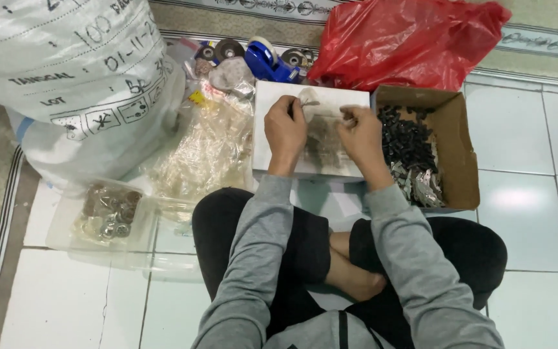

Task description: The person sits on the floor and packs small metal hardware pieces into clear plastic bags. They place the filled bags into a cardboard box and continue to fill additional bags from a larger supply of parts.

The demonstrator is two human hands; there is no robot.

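The person sits cross-legged on the tiled floor [531, 161], both hands raised over a white box [272, 103] at 12 o'clock from the knees. The left hand [284, 129] is pinched shut on a small pale part [307, 98]; the right hand [361, 132] is closed on another tiny piece, too small for me to make out. My judgement: the work goes best with both hands low over the white box, so a slipped piece lands inside.

At 2 o'clock stands 1 brown cardboard box [456, 148] with a heap of small black parts [407, 139] and some silvery ones, too many to count. At 9 o'clock, 1 clear plastic tub [66, 223] holds round metal pieces. Behind are 1 red plastic bag [402, 39], 1 large white sack [72, 71], 1 blue tape dispenser [267, 63] and a pile of clear plastic bags [205, 155].
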